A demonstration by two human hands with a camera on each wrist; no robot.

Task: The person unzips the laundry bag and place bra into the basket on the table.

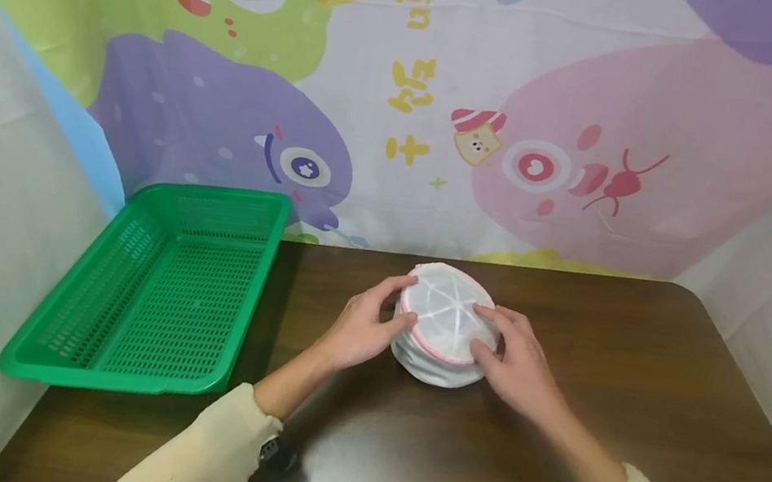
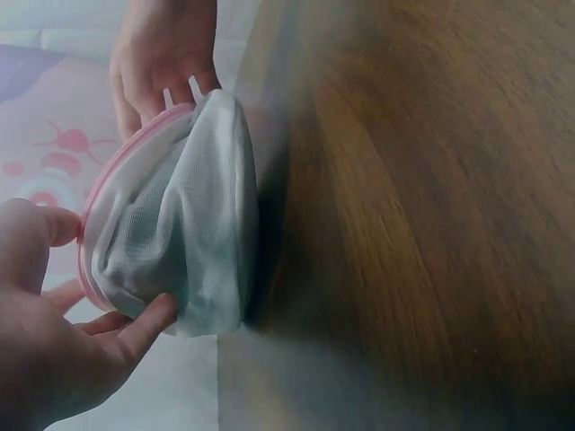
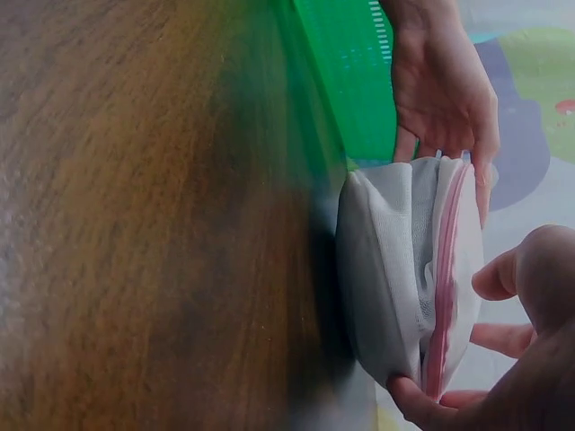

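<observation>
Both your left hand [image 1: 358, 332] and right hand [image 1: 519, 363] grip the round white bag [image 1: 449, 320], one on the side nearer the green basket [image 1: 114, 381], one on the farther side, probably to steady it evenly on the table [image 1: 649, 369], right of that basket.

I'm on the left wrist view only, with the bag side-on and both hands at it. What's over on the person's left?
Observer: The head view shows a green basket to the left of the bag.

Operator: I only get the bag's side. Anything marked on its top?

Observer: Yes, white lines spread out from near the middle of the top, as the head view shows.
</observation>
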